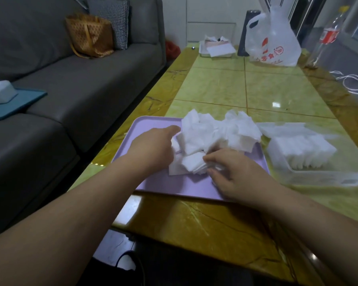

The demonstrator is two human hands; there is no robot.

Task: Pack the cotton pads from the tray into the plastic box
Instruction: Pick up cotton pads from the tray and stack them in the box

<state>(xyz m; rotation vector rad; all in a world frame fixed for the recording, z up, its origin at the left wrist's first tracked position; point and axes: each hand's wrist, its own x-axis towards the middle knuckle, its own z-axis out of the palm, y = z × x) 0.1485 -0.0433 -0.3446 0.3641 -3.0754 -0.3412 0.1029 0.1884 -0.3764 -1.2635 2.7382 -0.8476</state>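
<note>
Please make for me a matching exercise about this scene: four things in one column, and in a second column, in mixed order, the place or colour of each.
Things:
1. tray
2. plastic box
3. orange bag
4. white plastic bag

Descriptions:
a. on the grey sofa
b. at the far end of the table
c. purple, under the loose cotton pads
d. clear, to the right of the tray, with stacked pads inside

Pairs: 1-c, 2-d, 3-a, 4-b.
</note>
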